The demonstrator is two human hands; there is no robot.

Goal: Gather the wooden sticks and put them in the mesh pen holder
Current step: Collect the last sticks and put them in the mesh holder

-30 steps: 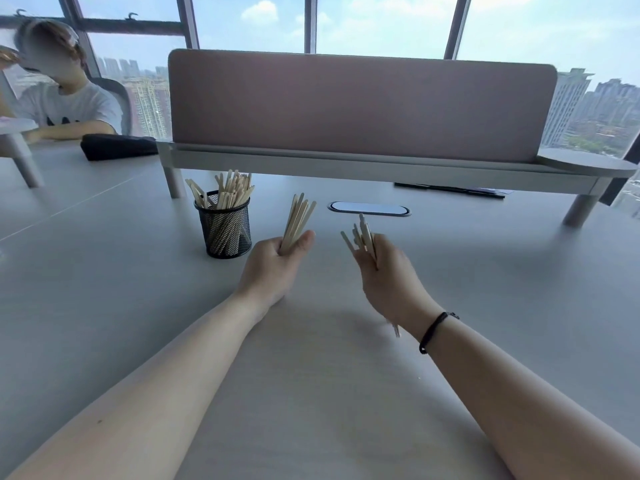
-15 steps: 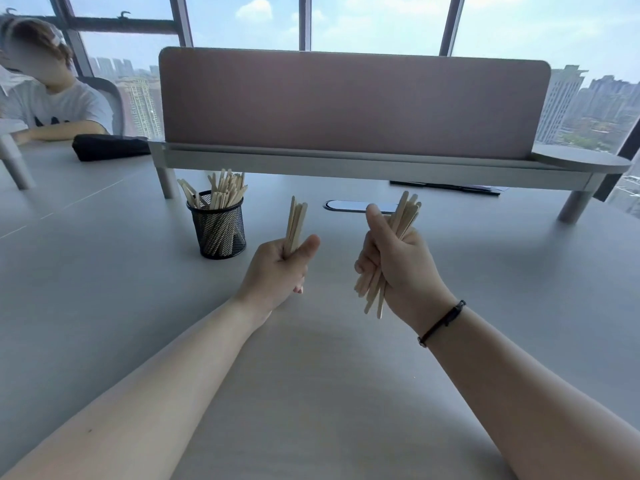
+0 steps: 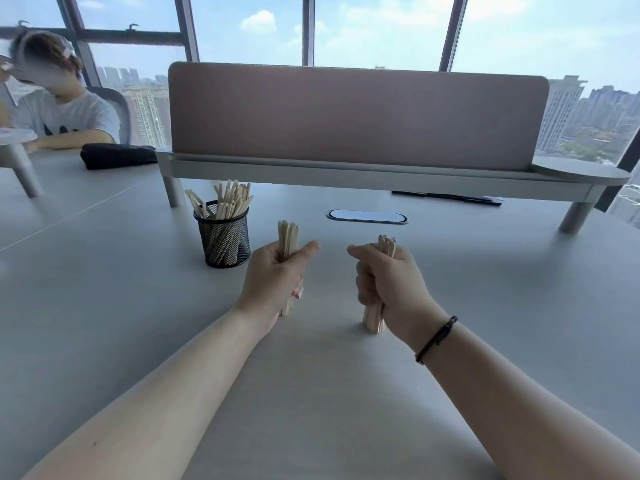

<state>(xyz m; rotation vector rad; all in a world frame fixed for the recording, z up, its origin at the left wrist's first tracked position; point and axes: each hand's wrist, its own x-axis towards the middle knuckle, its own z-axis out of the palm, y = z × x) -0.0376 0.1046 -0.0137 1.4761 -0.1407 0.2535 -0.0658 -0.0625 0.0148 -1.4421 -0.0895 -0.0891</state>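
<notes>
A black mesh pen holder [image 3: 225,242] stands on the grey table [image 3: 104,323], left of centre, with several wooden sticks [image 3: 227,200] poking out of its top. My left hand [image 3: 275,275] is shut on an upright bundle of wooden sticks [image 3: 287,235], just right of the holder. My right hand [image 3: 389,275] is shut on a second upright bundle [image 3: 374,317], whose lower ends rest on the table.
A pink desk divider [image 3: 356,116] on a raised grey shelf [image 3: 346,178] runs across the back. A cable grommet [image 3: 367,216] sits beyond my hands. A black pouch [image 3: 117,155] and a seated person [image 3: 59,109] are at the far left.
Both hands have turned their bundles upright and lowered them; the right bundle, tilted and fanned before, now stands squared with its ends on the table.
</notes>
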